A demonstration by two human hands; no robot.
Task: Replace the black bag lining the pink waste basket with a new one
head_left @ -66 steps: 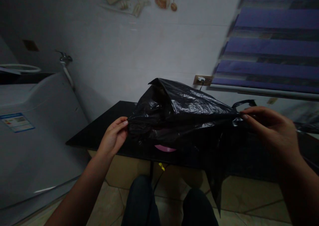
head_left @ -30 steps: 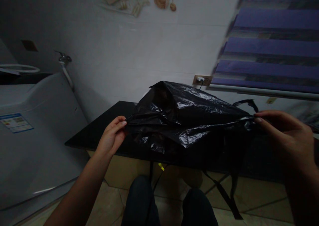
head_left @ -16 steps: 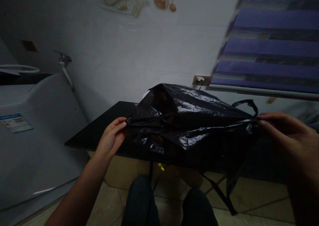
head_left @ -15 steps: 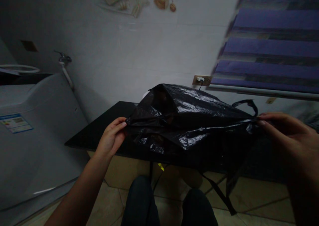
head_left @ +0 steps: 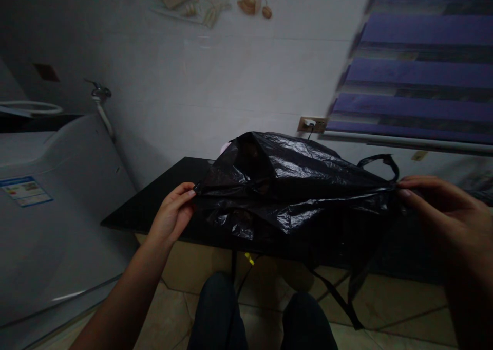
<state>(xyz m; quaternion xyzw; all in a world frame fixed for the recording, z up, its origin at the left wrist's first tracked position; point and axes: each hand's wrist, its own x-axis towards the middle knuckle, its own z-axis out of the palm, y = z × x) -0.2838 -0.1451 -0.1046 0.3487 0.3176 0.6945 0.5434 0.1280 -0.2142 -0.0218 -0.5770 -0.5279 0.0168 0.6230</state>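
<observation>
A crumpled black plastic bag [head_left: 292, 190] is stretched between my two hands above a black table [head_left: 154, 201]. My left hand [head_left: 171, 214] pinches the bag's left edge with closed fingers. My right hand [head_left: 442, 208] pinches the right edge near a looped handle [head_left: 379, 160]. Another handle strip [head_left: 339, 298] dangles below the table edge toward the floor. The bag's top bulges upward, and what it holds is hidden.
A white appliance [head_left: 50, 206] with a blue label stands at the left, a tap [head_left: 99, 90] above it. A wall socket [head_left: 310, 124] sits behind the bag. Purple striped blinds [head_left: 419, 67] fill the upper right. My knees [head_left: 254, 314] show below over a tiled floor.
The bag has been pulled wider and flatter, my right hand shifting to the right. The pink spot under the bag is no longer seen. My left hand has stayed put.
</observation>
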